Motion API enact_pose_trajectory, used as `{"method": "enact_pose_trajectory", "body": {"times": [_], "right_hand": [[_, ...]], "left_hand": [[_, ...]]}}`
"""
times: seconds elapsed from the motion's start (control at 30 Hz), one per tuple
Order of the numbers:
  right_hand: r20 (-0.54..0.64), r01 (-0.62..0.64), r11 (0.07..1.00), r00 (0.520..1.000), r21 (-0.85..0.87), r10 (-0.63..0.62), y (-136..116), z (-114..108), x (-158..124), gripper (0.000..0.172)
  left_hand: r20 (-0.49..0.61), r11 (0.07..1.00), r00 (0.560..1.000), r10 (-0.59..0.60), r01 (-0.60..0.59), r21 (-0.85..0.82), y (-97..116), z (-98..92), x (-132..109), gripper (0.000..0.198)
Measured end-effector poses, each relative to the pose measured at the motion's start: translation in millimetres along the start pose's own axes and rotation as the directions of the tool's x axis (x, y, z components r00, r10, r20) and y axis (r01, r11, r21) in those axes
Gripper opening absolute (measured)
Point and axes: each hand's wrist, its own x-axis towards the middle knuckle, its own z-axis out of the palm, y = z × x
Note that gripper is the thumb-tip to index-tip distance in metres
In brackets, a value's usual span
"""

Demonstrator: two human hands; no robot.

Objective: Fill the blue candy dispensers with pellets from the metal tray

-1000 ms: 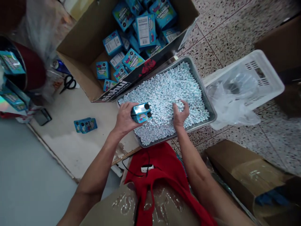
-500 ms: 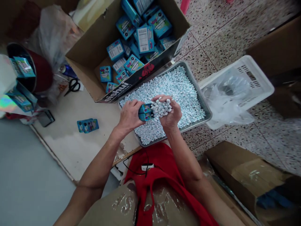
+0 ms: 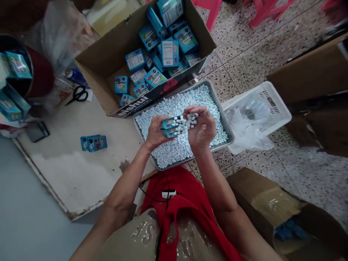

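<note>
Two small blue candy boxes lie side by side in my left hand, which is closed around them. White candies heap at their right ends, where the boxes seem to be open. My right hand is cupped just to the right, its curled fingers around a small handful of white candies. Below both hands, a metal tray is filled with many small pale-blue and white candies. On the table to the left lie a few flat blue packets or boxes, overlapping.
A cardboard box with several blue candy boxes stands behind the tray. Black scissors and a blue can lie left of it. To the right are a white plastic crate with clear bags and an open carton.
The candies in my right hand have become fewer, and more now sit at the mouths of the boxes. My right hand has tilted and drawn slightly right. The view has shifted a little.
</note>
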Motion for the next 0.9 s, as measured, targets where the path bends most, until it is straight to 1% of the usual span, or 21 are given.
{"method": "enact_pose_trajectory", "body": {"times": [0.13, 0.3, 0.4, 0.47, 0.5, 0.57, 0.6, 0.63, 0.67, 0.7, 0.73, 0.8, 0.87, 0.9], "right_hand": [[0.072, 0.051, 0.998, 0.996, 0.023, -0.052, 2.8, 1.3, -2.5, 0.042], [0.107, 0.131, 0.989, 0.986, -0.062, -0.124, 10.4, 1.7, -7.8, 0.046], [0.17, 0.134, 0.988, 0.978, -0.078, -0.119, 14.0, 0.5, -10.9, 0.042], [0.196, 0.12, 0.99, 0.975, -0.069, -0.104, 17.3, -7.0, -11.2, 0.037], [0.192, 0.114, 0.99, 0.977, -0.08, -0.096, 20.2, -14.3, -11.3, 0.035], [0.138, 0.117, 0.978, 0.986, -0.175, -0.093, 30.0, -35.7, -13.6, 0.031], [0.103, 0.12, 0.956, 0.99, -0.266, -0.096, 37.4, -48.7, -16.7, 0.028], [0.081, 0.122, 0.914, 0.992, -0.386, -0.099, 46.4, -61.7, -21.6, 0.025], [0.076, 0.128, 0.846, 0.992, -0.518, -0.103, 56.9, -73.5, -28.1, 0.023], [0.1, 0.142, 0.753, 0.99, -0.643, -0.102, 68.4, -83.0, -36.0, 0.024], [0.146, 0.169, 0.645, 0.985, -0.745, -0.09, 80.6, -89.3, -44.4, 0.029], [0.257, 0.254, 0.42, 0.965, -0.871, -0.049, 104.8, -92.3, -59.6, 0.05], [0.322, 0.321, 0.232, 0.946, -0.918, -0.035, 126.3, -87.0, -66.8, 0.069], [0.335, 0.336, 0.164, 0.942, -0.928, -0.036, 135.3, -84.0, -66.0, 0.073]], "left_hand": [[0.054, 0.997, 0.999, 0.002, -0.006, 0.08, 0.6, -5.7, 0.7, 0.069], [0.036, 0.991, 0.998, -0.052, 0.047, 0.128, 1.6, -2.7, 0.4, 0.068], [-0.003, 0.988, 0.997, -0.075, 0.074, 0.136, 2.3, 1.5, 1.8, 0.068], [0.015, 0.99, 0.998, -0.06, 0.057, 0.128, 1.9, 1.2, 2.8, 0.068], [0.027, 0.993, 0.999, -0.047, 0.044, 0.113, 1.1, -0.4, 2.7, 0.068], [0.001, 0.998, 0.999, -0.039, 0.039, 0.053, -2.4, -6.7, 0.1, 0.071], [-0.029, 0.999, 0.998, -0.051, 0.051, 0.013, -5.1, -11.0, -2.6, 0.073], [-0.052, 0.997, 0.996, -0.071, 0.07, -0.03, -8.3, -15.6, -6.2, 0.076], [-0.062, 0.993, 0.993, -0.098, 0.093, -0.074, -11.9, -20.1, -10.7, 0.08], [-0.061, 0.986, 0.99, -0.127, 0.12, -0.118, -15.6, -24.3, -15.9, 0.083], [-0.058, 0.976, 0.985, -0.16, 0.149, -0.16, -19.2, -27.8, -21.7, 0.086], [-0.065, 0.95, 0.972, -0.226, 0.205, -0.234, -25.4, -32.8, -33.8, 0.091], [-0.083, 0.928, 0.957, -0.279, 0.246, -0.28, -29.8, -35.9, -45.1, 0.092], [-0.089, 0.922, 0.952, -0.294, 0.259, -0.287, -31.1, -37.3, -49.9, 0.092]]}}
